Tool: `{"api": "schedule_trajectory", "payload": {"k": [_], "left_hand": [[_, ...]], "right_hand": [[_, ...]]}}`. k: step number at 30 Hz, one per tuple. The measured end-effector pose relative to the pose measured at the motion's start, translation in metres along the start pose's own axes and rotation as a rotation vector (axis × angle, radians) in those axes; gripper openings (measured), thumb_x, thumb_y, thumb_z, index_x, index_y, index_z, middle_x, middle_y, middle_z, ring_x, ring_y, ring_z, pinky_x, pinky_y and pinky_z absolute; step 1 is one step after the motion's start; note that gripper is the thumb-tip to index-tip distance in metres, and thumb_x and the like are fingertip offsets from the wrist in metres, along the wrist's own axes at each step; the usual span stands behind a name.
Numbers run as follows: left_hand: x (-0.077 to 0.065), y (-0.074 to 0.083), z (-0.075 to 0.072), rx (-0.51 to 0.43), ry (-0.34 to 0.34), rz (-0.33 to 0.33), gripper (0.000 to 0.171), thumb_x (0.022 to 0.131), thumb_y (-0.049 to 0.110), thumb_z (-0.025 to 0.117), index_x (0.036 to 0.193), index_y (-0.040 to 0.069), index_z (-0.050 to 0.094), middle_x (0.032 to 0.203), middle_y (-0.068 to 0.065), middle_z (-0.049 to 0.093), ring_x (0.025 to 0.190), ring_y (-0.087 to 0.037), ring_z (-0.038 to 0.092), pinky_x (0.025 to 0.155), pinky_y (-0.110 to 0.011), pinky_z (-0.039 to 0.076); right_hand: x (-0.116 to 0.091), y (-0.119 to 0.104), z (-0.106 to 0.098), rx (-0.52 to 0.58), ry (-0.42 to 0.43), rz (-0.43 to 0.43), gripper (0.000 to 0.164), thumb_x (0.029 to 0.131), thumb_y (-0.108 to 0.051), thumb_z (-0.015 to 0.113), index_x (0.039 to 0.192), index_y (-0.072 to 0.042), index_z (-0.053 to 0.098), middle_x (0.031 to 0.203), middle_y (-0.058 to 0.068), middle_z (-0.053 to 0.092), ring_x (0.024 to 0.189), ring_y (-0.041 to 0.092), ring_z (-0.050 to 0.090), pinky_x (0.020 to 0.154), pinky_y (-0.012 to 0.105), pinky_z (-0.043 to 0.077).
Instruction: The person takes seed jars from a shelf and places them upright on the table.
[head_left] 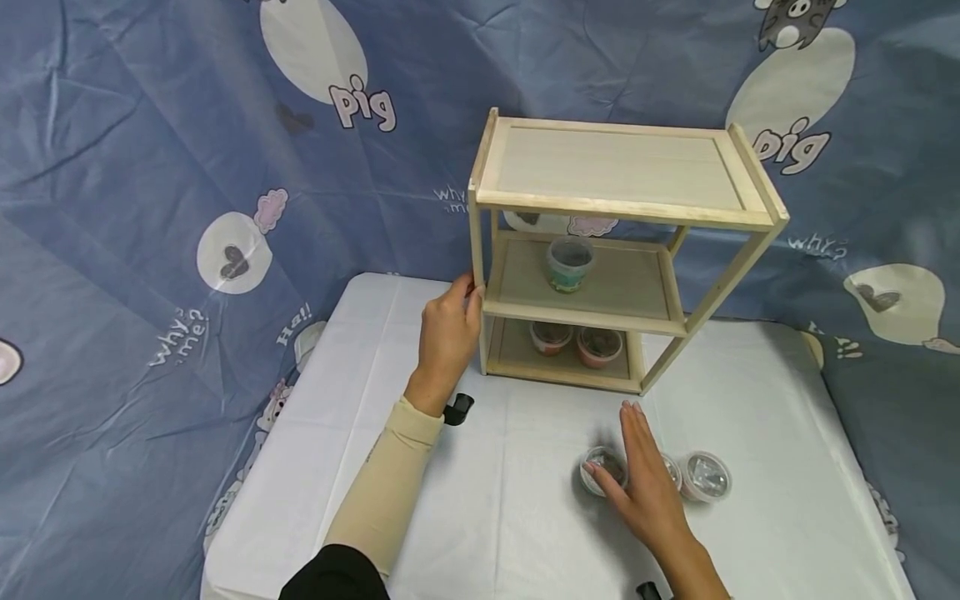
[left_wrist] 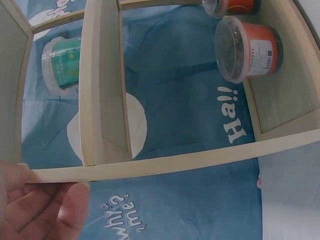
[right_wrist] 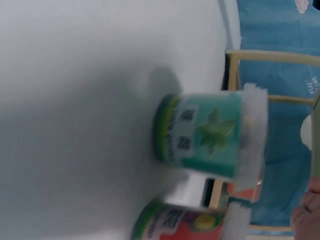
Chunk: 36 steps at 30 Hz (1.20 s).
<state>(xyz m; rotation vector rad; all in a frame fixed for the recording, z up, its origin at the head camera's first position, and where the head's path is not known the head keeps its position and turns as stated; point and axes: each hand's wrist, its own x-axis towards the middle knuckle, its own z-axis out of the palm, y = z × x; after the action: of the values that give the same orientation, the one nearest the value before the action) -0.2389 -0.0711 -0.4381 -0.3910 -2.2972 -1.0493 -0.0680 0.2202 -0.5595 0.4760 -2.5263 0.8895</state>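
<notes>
My left hand (head_left: 447, 333) grips the left front post of a small wooden three-tier shelf (head_left: 611, 167); in the left wrist view the thumb and fingers (left_wrist: 72, 212) pinch that post. A green tub with a clear lid (head_left: 570, 268) stands on the middle tier. Two red tubs (head_left: 598, 348) sit side by side on the bottom tier. My right hand (head_left: 651, 487), its fingers straight, is over the table among three lidded tubs, partly hiding the middle one. The right wrist view shows a green tub (right_wrist: 207, 134) upright beside a red tub (right_wrist: 185, 223).
The shelf stands at the back of a white-covered table (head_left: 525, 533). Behind it hangs a blue printed cloth (head_left: 187, 150). The rightmost tub (head_left: 707, 477) on the table has a clear lid. Black straps (head_left: 458, 409) show at both wrists.
</notes>
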Motion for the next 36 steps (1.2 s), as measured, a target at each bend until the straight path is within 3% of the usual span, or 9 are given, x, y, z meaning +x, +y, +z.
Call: {"api": "schedule_trajectory", "payload": {"k": [4, 13, 16, 19, 23, 31, 36], "left_hand": [[0.000, 0.000, 0.000, 0.002, 0.004, -0.002, 0.024, 0.108, 0.014, 0.060, 0.120, -0.005, 0.069, 0.105, -0.020, 0.076, 0.080, -0.028, 0.075, 0.064, -0.040, 0.060], [-0.001, -0.001, 0.001, -0.002, 0.000, 0.003, 0.024, 0.107, 0.012, 0.062, 0.122, -0.006, 0.069, 0.105, -0.021, 0.076, 0.081, -0.028, 0.076, 0.064, -0.039, 0.060], [-0.001, -0.001, 0.001, -0.005, 0.004, 0.004, 0.024, 0.108, 0.013, 0.061, 0.121, -0.006, 0.069, 0.105, -0.020, 0.076, 0.079, -0.028, 0.075, 0.064, -0.040, 0.060], [0.000, -0.002, 0.001, -0.009, 0.007, 0.007, 0.025, 0.108, 0.014, 0.061, 0.121, -0.006, 0.069, 0.105, -0.020, 0.076, 0.079, -0.028, 0.075, 0.064, -0.040, 0.060], [0.001, -0.002, 0.000, -0.009, 0.010, 0.014, 0.025, 0.108, 0.013, 0.061, 0.121, -0.006, 0.069, 0.105, -0.021, 0.076, 0.081, -0.028, 0.075, 0.064, -0.040, 0.060], [0.000, -0.001, 0.000, -0.005, 0.004, 0.016, 0.025, 0.108, 0.013, 0.061, 0.122, -0.006, 0.069, 0.105, -0.020, 0.076, 0.082, -0.029, 0.076, 0.064, -0.040, 0.060], [0.000, -0.002, 0.000, 0.001, 0.005, 0.018, 0.024, 0.108, 0.013, 0.061, 0.121, -0.006, 0.069, 0.104, -0.020, 0.076, 0.081, -0.029, 0.075, 0.064, -0.041, 0.060]], "right_hand": [[0.010, -0.006, 0.001, 0.037, 0.063, -0.033, 0.097, 0.100, -0.062, 0.059, 0.162, 0.006, 0.025, 0.167, 0.025, 0.027, 0.154, 0.042, 0.026, 0.125, 0.030, 0.013], [0.035, -0.019, -0.002, 0.081, 0.105, 0.017, 0.099, 0.098, -0.063, 0.061, 0.164, 0.001, 0.024, 0.169, 0.021, 0.026, 0.155, 0.040, 0.026, 0.124, 0.027, 0.015], [0.046, -0.022, -0.005, 0.096, 0.113, 0.019, 0.100, 0.096, -0.053, 0.072, 0.164, 0.001, 0.024, 0.169, 0.020, 0.025, 0.154, 0.041, 0.026, 0.124, 0.028, 0.016], [0.056, -0.024, -0.007, 0.104, 0.136, 0.029, 0.105, 0.088, -0.028, 0.089, 0.165, 0.000, 0.023, 0.170, 0.018, 0.023, 0.153, 0.044, 0.026, 0.124, 0.030, 0.017], [0.070, -0.026, -0.009, 0.112, 0.171, 0.034, 0.116, 0.075, -0.004, 0.094, 0.165, -0.001, 0.022, 0.170, 0.019, 0.022, 0.154, 0.044, 0.026, 0.124, 0.038, 0.021], [0.093, -0.025, -0.013, 0.117, 0.205, 0.029, 0.111, 0.082, -0.013, 0.092, 0.165, 0.000, 0.020, 0.169, 0.024, 0.022, 0.156, 0.039, 0.022, 0.124, 0.050, 0.022], [0.109, -0.026, -0.014, 0.127, 0.193, 0.067, 0.115, 0.081, -0.009, 0.092, 0.166, -0.001, 0.016, 0.170, 0.025, 0.019, 0.157, 0.037, 0.018, 0.122, 0.057, 0.022]]}}
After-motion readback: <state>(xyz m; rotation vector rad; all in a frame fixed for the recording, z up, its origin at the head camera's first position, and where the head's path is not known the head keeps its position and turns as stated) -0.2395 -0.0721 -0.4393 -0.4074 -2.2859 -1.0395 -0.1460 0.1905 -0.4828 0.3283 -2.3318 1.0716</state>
